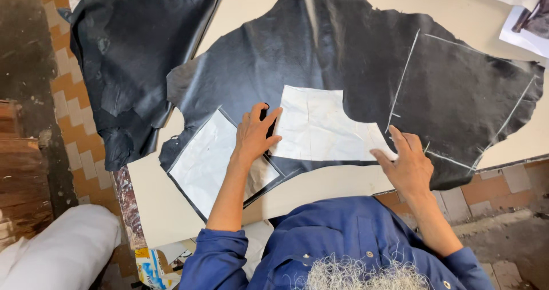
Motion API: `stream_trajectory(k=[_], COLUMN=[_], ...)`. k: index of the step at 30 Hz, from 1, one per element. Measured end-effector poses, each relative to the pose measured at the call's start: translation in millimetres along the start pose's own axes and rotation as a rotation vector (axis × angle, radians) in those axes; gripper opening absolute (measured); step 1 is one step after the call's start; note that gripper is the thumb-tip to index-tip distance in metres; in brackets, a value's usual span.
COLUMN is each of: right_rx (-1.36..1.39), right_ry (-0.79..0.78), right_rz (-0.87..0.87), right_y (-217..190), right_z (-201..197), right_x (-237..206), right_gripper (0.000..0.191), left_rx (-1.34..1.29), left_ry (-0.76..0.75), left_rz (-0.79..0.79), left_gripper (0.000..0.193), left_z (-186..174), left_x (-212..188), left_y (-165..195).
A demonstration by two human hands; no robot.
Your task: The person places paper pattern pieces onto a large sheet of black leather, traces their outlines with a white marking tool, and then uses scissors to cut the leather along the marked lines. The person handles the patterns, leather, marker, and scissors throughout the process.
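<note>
Paper pattern piece (320,129), white and curved along its top edge, lies flat on the black leather hide (354,56) spread over the pale bench (166,210). Further left, a second hide (137,56) hangs off the bench edge, and another white pattern (209,161) already sits inside its traced outline. The left hand (255,134) presses open-fingered on the piece's left edge, the right hand (407,163) pins its lower right corner flat, gripping nothing, apparently to keep the paper from shifting. Chalk lines (403,78) mark the hide at right.
</note>
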State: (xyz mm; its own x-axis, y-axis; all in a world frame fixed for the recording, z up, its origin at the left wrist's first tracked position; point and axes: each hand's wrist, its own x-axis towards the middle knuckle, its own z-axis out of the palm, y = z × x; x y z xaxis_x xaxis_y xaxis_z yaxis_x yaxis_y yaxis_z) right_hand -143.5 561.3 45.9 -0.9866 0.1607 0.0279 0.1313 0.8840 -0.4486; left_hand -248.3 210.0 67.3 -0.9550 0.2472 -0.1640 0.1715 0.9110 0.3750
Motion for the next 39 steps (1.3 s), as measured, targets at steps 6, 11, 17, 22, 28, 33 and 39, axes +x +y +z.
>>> stream_trajectory(k=[6, 11, 17, 22, 28, 33, 39], right_rx=[0.088, 0.101, 0.002, -0.066, 0.034, 0.305, 0.659], right_ry=[-0.109, -0.238, -0.134, -0.103, 0.089, 0.135, -0.102], right_rz=[0.101, 0.113, -0.216, -0.461, -0.297, 0.251, 0.48], right_y=[-4, 10, 17, -8, 8, 64, 60], right_z=[6, 10, -7, -18, -37, -53, -9], right_x=[30, 46, 106, 181, 191, 184, 133], right_gripper=[0.08, 0.038, 0.018, 0.009, 0.008, 0.025, 0.02], left_rx=[-0.064, -0.079, -0.051, 0.006, -0.057, -0.167, -0.253], left_ry=[0.186, 0.343, 0.409, 0.272, 0.286, 0.452, 0.278], left_rz=[0.081, 0.239, 0.529, 0.861, 0.58, 0.373, 0.346], left_gripper=[0.068, 0.064, 0.05, 0.04, 0.059, 0.039, 0.056], left_z=[13, 23, 48, 74, 62, 53, 52], left_x=[-2, 1, 16, 49, 55, 55, 88], left_y=[30, 58, 85, 120, 121, 118, 150])
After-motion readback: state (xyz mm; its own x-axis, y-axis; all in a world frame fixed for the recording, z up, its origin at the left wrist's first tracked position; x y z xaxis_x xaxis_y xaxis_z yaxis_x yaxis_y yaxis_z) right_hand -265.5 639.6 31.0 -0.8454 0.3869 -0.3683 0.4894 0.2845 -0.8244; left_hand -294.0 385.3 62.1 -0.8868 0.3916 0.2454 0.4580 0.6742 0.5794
